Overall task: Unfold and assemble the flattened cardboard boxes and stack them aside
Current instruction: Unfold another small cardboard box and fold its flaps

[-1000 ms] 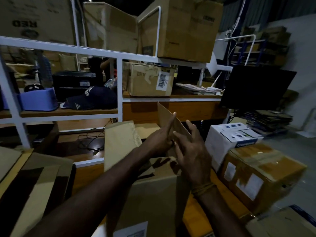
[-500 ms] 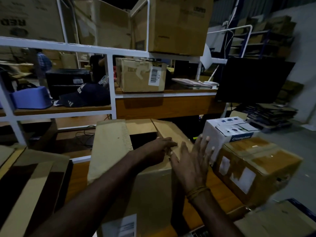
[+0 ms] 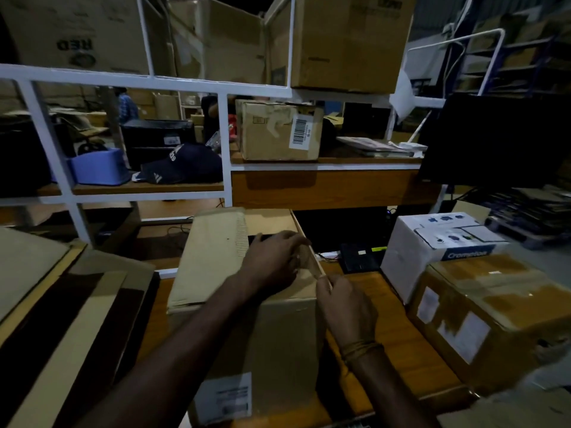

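Observation:
A brown cardboard box (image 3: 278, 341) stands upright on the wooden table, a white label low on its front. Its left top flap (image 3: 210, 257) lies folded down across the top. My left hand (image 3: 272, 264) rests on the top with fingers curled over the edge of the right flap (image 3: 310, 261). My right hand (image 3: 343, 307) is at the box's upper right corner, its fingertips pinching that flap's near end. A stack of flattened cardboard (image 3: 61, 304) lies at the left.
A taped brown carton (image 3: 500, 319) and a white printed box (image 3: 432, 248) sit right of the box. A white-framed shelf (image 3: 228, 180) behind holds a barcode-labelled carton (image 3: 278, 134), a cap and a blue tub. A dark monitor (image 3: 500, 140) stands at the right.
The right flap, held up a second ago, has been pushed down onto the box top. My right hand went from flat beside it to pinching its near end.

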{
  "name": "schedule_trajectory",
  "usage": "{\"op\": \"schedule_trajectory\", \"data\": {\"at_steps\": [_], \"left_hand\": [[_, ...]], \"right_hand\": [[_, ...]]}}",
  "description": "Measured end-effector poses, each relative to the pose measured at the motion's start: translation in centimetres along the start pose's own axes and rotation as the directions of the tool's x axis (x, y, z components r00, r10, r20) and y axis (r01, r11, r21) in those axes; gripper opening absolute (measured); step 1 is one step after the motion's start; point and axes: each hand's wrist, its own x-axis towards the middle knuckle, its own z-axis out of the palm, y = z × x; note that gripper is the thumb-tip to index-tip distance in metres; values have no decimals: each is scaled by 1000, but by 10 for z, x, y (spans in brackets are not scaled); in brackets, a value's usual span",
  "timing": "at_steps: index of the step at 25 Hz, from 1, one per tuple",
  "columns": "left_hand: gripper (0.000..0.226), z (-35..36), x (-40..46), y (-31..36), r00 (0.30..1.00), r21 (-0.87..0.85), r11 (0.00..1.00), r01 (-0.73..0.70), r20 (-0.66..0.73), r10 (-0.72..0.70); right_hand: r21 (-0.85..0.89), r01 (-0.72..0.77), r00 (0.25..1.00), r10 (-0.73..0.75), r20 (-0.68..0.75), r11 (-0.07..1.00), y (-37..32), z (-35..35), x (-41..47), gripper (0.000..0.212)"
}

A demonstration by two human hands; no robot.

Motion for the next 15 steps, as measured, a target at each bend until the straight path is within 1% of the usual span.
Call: {"op": "schedule_trajectory", "data": {"at_steps": [1,2,3,4,5,6,8,10,12,14,15], "left_hand": [[36,-6,-12,-1,992,-26,996,88,-90,-90],[35,-12,-24,-3,972,-70,981,180,-138,-188],[36,-17,-36,-7,950,-96,959,268,-141,-280],[37,-22,-49,-11,930,-87,937,339,-115,-348],[41,-25,-61,-14,916,-62,920,386,-89,-391],[45,-28,-74,-16,910,-47,913,405,-72,-408],[51,-33,-97,-20,917,-77,921,381,-91,-387],[51,-37,-113,-22,932,-159,941,297,-168,-322],[49,-42,-124,-23,925,-223,949,224,-257,-279],[48,-50,-129,-21,897,-230,957,175,-365,-251],[49,-52,-131,-20,878,-206,966,155,-419,-230]], "right_hand": [[-38,55,998,-56,-33,998,-3,2,-2,32],[-101,122,991,-126,-43,987,-7,4,-2,36],[-175,201,978,-207,-17,964,-13,6,-1,38],[-233,277,961,-275,42,932,-22,7,0,39],[-246,348,937,-326,125,905,-30,10,1,40],[-202,401,908,-357,221,894,-38,12,3,39],[-34,437,843,-396,365,899,-48,17,11,37],[95,443,790,-438,429,891,-55,23,20,40],[147,491,742,-501,446,859,-64,31,26,53],[222,520,718,-563,409,825,-74,37,26,75],[259,535,709,-594,381,805,-79,41,24,87]]}}
